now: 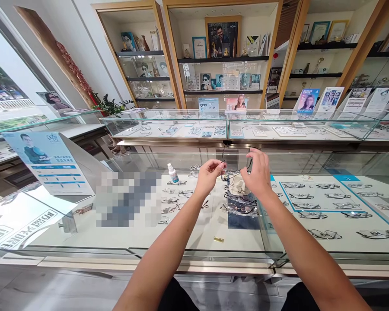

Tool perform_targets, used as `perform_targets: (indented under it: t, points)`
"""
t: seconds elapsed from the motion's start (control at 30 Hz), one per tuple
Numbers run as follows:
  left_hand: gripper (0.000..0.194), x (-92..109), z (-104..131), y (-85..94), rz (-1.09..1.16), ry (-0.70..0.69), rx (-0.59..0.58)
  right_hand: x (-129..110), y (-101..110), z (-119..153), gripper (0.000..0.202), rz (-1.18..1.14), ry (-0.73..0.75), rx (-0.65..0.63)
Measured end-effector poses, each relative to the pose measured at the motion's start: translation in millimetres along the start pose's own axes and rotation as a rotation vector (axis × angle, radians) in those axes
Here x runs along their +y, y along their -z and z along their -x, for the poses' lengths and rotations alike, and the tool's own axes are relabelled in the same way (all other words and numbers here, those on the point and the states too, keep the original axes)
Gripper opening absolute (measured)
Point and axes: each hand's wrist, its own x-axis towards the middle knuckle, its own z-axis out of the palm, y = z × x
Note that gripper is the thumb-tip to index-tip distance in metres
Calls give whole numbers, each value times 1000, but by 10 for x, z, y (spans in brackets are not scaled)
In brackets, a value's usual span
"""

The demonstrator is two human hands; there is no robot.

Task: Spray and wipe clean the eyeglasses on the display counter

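Both my hands are raised over a glass display counter, with a thin dark-framed pair of glasses (pixel 234 175) between them. My left hand (pixel 210 173) pinches the frame at its left side, thumb and fingers pressed together. On the other side, my right hand (pixel 257 170) has its fingers curled around the right part of the frame, near a temple. Just behind the glasses, a crumpled beige cloth (pixel 239 185) lies on the counter. A small white spray bottle (pixel 173 173) with a blue label stands upright to the left of my left hand.
Rows of glasses (pixel 241 208) show under the counter glass (pixel 194 255). A sign (pixel 52 166) stands at the left. Farther back are another glass showcase (pixel 181 129) and wooden shelves (pixel 178 56). A small gold piece (pixel 218 239) appears near the front.
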Motion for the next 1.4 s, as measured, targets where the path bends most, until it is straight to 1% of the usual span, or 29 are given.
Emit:
perform_targets:
  t: [0.07,0.17,0.3,0.37,0.4,0.47,0.53,0.6,0.67,0.7,0.8,0.93,1.03,1.1,1.13,1.17,1.2,1.23,1.3,1.37,1.4]
  points:
    - [56,11,-11,9,36,-3,50,-15,29,-9,33,35,1,-89]
    - [59,26,-26,18,73,-15,106,-26,62,-26,24,60,-11,-261]
    - [62,34,-45,28,104,-34,161,-39,92,-39,18,42,-93,-482]
    - [63,37,-48,30,108,-41,173,-51,105,-38,19,25,-140,-555]
    - [62,39,-45,27,103,-44,169,-59,111,-36,20,15,-153,-571]
    - [60,42,-29,14,82,-45,138,-82,115,-31,21,-38,-151,-546]
    - [56,41,0,-12,58,-51,92,-115,105,-23,21,-160,-134,-468]
    - [52,34,37,-43,34,-68,47,-157,78,-10,28,-308,-121,-401]
    - [48,27,74,-72,8,-83,11,-197,42,7,35,-407,-104,-377]
    - [47,25,90,-83,-6,-85,-3,-213,23,17,35,-432,-90,-372]
    - [45,41,126,-101,-23,-47,-32,-246,-20,47,26,-469,-58,-362]
    - [45,99,154,-110,20,21,-62,-273,-39,76,23,-495,-84,-380]
    - [43,131,173,-131,23,26,-91,-300,-34,85,20,-475,-86,-352]
    - [41,134,172,-143,-1,1,-106,-313,-23,85,19,-455,-94,-323]
    - [40,133,163,-142,-12,-22,-95,-315,-15,83,20,-450,-104,-310]
    - [39,131,147,-135,-15,-45,-61,-311,-7,81,21,-448,-116,-301]
    - [42,130,122,-117,-6,-61,1,-303,1,78,23,-448,-129,-294]
    - [50,133,90,-88,13,-66,91,-292,9,76,25,-449,-140,-289]
    - [72,151,12,3,74,-41,323,-263,23,71,27,-447,-161,-277]
    - [86,183,-69,129,135,-6,552,-237,34,67,27,-446,-176,-269]
    - [91,201,-105,199,158,0,640,-228,39,66,27,-447,-183,-268]
